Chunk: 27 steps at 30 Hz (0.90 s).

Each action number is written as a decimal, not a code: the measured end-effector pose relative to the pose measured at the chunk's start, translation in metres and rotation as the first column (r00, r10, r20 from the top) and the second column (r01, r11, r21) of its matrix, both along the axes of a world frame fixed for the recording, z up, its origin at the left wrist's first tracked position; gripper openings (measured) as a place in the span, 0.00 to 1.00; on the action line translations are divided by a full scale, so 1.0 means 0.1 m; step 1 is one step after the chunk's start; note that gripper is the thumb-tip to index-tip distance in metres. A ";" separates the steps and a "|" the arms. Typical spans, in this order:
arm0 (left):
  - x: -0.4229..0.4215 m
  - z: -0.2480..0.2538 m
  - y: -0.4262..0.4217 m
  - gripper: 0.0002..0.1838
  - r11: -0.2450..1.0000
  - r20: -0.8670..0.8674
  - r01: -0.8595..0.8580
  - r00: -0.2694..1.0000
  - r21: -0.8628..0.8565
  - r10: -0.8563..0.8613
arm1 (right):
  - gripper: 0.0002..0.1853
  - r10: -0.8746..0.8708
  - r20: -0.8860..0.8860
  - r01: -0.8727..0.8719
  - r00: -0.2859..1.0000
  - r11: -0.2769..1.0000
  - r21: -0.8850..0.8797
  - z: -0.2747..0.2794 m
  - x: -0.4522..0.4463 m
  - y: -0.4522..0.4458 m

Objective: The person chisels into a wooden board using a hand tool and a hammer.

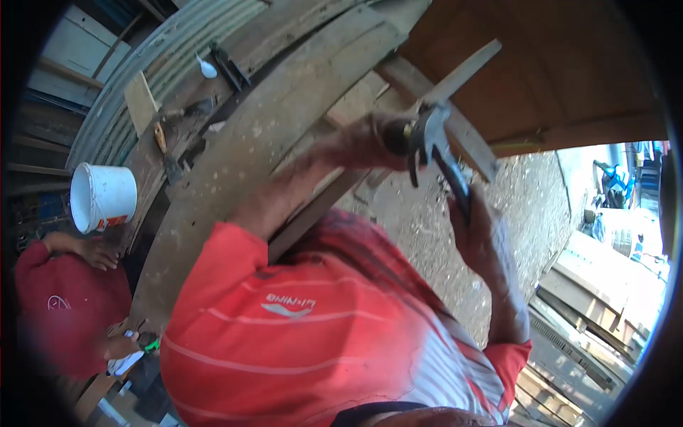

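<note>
My right hand (pixel 478 224) is wrapped round the dark handle of a claw hammer (pixel 432 132), whose metal head is up near my left wrist. My left hand (pixel 388 139) reaches across the long board (pixel 263 135) and is blurred; the hammer head hides its fingers, so I cannot make out what they hold. Just beyond the hammer head, a narrow wooden strip (pixel 466 70) slants up to the right. Another wooden piece (pixel 471 146) lies beneath the hammer.
A white bucket (pixel 107 196) stands at left, above a co-worker in a dark red shirt (pixel 71 306), near a green-and-black tool (pixel 148 343). A wooden-handled tool (pixel 161 139) and corrugated sheets (pixel 153 67) are at upper left. A brown panel (pixel 555 71) borders the upper right; stacked boards (pixel 590 285) lie at right.
</note>
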<state>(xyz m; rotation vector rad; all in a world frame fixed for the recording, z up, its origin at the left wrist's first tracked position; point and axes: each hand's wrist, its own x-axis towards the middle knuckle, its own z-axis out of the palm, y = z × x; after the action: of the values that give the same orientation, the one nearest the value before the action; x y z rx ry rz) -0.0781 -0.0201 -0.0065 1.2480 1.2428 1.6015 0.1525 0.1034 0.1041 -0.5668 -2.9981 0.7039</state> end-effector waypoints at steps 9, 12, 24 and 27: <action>-0.03 0.00 0.01 0.16 1.000 -0.071 -0.003 0.997 0.019 0.004 | 0.07 -0.254 -0.676 0.106 0.692 0.962 -0.253 0.36 -0.02 0.09; -0.06 -0.10 0.04 0.16 0.999 -0.105 0.001 0.994 0.047 0.004 | 0.10 -0.021 0.172 0.008 0.985 0.997 0.075 0.08 -0.01 0.02; 0.36 0.23 -0.02 0.22 0.954 -0.159 -0.178 0.962 0.240 0.220 | 0.11 -0.033 -0.477 -0.020 0.878 0.994 -0.106 -0.84 -1.33 0.61; 0.46 0.30 0.02 0.18 0.889 -0.351 -0.227 0.858 0.397 0.376 | 0.12 0.046 -0.472 -0.042 0.880 0.999 0.019 -0.96 -1.53 0.77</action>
<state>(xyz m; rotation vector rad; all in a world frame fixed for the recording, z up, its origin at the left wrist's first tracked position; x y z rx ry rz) -0.0323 -0.0181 0.0231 1.7592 1.5340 1.9049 -0.0009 0.1807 0.0080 -0.2713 -2.5597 0.7088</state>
